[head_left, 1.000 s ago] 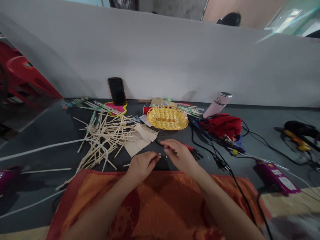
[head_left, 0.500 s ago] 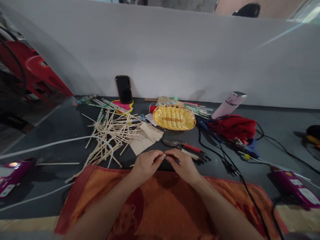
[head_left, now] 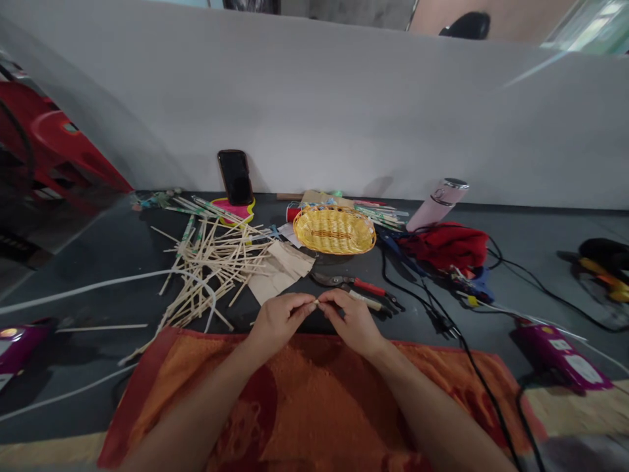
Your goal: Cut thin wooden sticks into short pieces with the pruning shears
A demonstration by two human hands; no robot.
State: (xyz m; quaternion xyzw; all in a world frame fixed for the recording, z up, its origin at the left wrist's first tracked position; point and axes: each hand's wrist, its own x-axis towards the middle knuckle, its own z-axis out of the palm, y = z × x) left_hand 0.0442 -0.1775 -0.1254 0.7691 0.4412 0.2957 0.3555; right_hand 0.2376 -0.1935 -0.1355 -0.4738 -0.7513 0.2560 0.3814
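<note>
Fingertip to fingertip, my left hand [head_left: 278, 319] and my right hand [head_left: 354, 321] meet above the back edge of an orange towel [head_left: 324, 400]. Both are closed in a pinch around something small and pale, mostly hidden by the fingers; its kind cannot be made out. Just beyond my right hand lie pruning shears [head_left: 368, 286] with red handles and a tool with a pale handle [head_left: 369, 302]. Brown paper pieces [head_left: 275, 272] lie beyond my left hand, beside a loose heap of thin pale sticks [head_left: 211, 262]. A yellow woven basket [head_left: 335, 231] stands farther back.
A phone [head_left: 236, 177] leans on the grey partition [head_left: 314, 111]. To the right are a pink bottle [head_left: 437, 204], a red cloth [head_left: 445, 246] and black cables [head_left: 437, 314]. Purple devices stand at the left [head_left: 22, 351] and right [head_left: 563, 354]. Patterned sticks [head_left: 381, 214] lie behind the basket.
The whole scene has shifted slightly left in view, as the camera has turned a little. Both hands keep their pinch at nearly the same place over the towel's edge.
</note>
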